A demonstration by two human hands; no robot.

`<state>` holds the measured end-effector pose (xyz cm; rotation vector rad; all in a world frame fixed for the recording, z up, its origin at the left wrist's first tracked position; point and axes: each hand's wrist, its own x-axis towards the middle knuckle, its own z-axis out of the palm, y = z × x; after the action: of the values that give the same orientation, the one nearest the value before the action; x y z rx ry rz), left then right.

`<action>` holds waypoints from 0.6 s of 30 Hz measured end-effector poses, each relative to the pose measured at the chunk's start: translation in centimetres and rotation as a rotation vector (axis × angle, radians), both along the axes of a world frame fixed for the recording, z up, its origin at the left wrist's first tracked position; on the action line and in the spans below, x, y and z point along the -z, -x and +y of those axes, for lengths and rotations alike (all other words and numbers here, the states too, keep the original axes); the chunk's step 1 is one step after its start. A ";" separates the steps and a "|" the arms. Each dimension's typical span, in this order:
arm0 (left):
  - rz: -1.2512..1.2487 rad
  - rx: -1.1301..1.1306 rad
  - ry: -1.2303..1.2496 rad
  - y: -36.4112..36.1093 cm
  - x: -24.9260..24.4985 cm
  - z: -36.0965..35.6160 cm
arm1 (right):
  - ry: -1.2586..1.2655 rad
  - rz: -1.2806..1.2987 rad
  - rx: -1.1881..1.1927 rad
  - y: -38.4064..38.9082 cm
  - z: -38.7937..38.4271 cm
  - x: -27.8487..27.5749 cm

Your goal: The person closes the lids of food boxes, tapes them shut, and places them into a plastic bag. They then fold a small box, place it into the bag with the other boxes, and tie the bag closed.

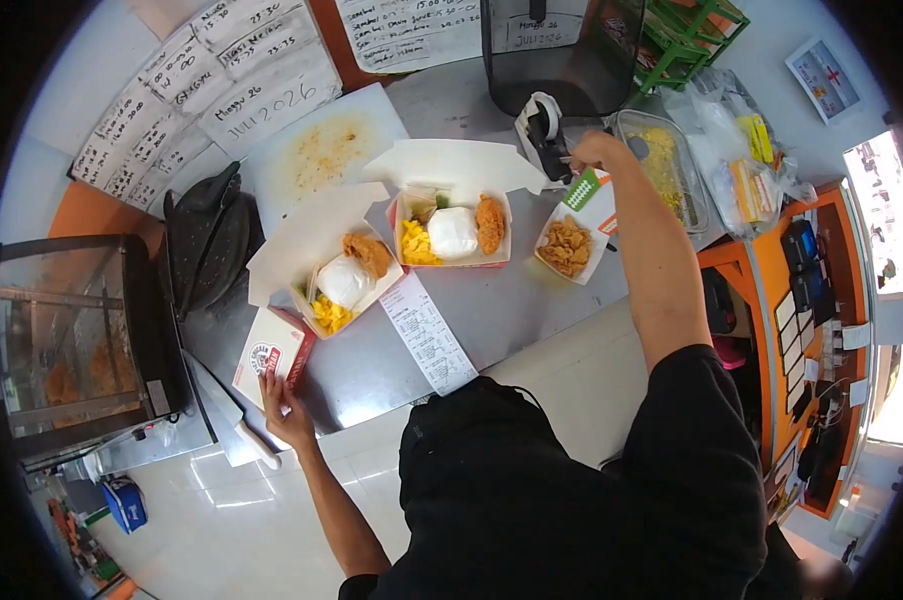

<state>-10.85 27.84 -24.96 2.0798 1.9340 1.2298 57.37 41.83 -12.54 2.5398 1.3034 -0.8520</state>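
Observation:
My left hand [288,411] rests with outstretched fingers against a closed white and red food box [270,348]. At the back, my right hand [598,152] has its fingers closed at the front end of a black tape dispenser [547,135]; what they pinch is too small to make out. Two open meal boxes hold a white wrapped bundle [346,282], fried chicken [490,222] and yellow pieces [332,314]. Below my right forearm sits a paper tray of crispy brown pieces [568,246] with a green and orange flap. A printed receipt [428,333] lies at the counter's front edge.
A knife [234,408] lies at the left edge, handle outward. Beside a glass warming cabinet [77,340] stands a black pan-like item [210,240]. A stained cutting board [372,115], a clear tub of yellow food [660,165] and plastic bags [747,170] stand behind.

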 end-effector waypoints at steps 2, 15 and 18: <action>-0.040 0.002 0.002 -0.3 -0.3 -0.1 | -0.036 0.240 0.130 -3.6 0.3 4.2; -0.004 -0.012 -0.040 1.2 1.1 0.1 | -0.015 -0.668 -0.272 -7.4 2.6 6.9; 0.243 -0.006 -0.021 1.0 -1.3 0.2 | -0.289 -0.620 -0.193 -0.4 2.0 -4.5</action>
<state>-11.83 28.07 -23.70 2.3323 2.0300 1.0446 57.82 43.86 -8.06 2.5010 1.4794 0.1753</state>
